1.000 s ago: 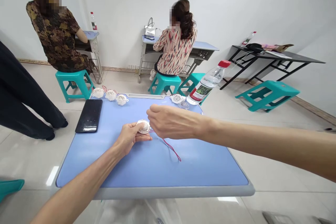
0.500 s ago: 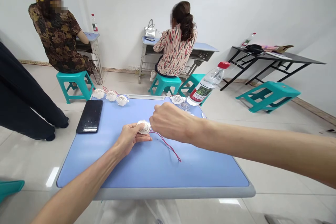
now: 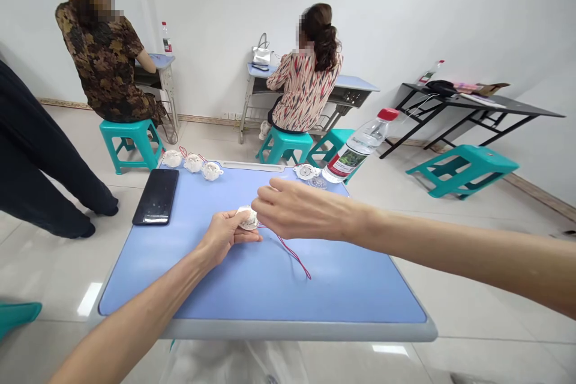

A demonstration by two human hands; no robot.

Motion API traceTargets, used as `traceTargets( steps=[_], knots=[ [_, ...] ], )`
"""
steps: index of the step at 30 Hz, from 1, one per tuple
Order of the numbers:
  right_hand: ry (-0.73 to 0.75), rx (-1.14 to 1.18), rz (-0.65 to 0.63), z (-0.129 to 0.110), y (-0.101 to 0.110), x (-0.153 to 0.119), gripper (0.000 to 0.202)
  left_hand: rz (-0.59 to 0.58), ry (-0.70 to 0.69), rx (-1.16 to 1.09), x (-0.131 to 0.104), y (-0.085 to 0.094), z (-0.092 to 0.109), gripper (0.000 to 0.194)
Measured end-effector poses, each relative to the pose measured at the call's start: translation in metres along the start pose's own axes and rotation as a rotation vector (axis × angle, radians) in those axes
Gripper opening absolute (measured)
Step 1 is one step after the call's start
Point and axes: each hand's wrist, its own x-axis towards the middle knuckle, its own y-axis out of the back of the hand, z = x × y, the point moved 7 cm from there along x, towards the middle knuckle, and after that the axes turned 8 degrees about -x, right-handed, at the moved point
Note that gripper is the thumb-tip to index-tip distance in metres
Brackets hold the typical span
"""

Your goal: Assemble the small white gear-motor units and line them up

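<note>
Left hand pinches; right hand seems curled.

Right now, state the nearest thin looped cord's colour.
Thin looped cord: red, clearest in the head view.

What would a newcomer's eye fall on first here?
Probably the left hand holding a small white round piece above the middle of the blue desk, with the right hand close beside it and a red cord trailing below. Next, perhaps, the red-capped water bottle near the desk's far right corner, then the black smartphone by its left edge.
</note>
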Motion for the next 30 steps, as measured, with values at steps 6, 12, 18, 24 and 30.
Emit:
traceTargets(
  steps=[6, 12, 18, 24, 30],
  knots=[
    [0.086, -0.119, 0.275, -0.004, -0.004, -0.01, 0.023, 0.016, -0.002, 0.014, 0.0, 0.0, 0.001, 0.018],
    [0.07, -0.132, 0.247, -0.006, -0.008, -0.004, 0.02, 0.004, 0.0, 0.005, 0.001, 0.002, -0.002, 0.023],
    [0.016, -0.073, 0.017, -0.005, -0.01, 0.007, 0.022, -0.009, -0.004, 0.001, -0.001, 0.0, 0.0, 0.024],
    [-0.089, 0.026, -0.167, 0.0, -0.011, 0.014, 0.021, 0.003, 0.006, 0.02, -0.002, -0.001, 0.002, 0.024],
    [-0.232, 0.303, -0.45, 0.008, -0.014, 0.021, 0.019, -0.019, -0.004, 0.001, -0.001, 0.0, 0.0, 0.027]
  ],
)
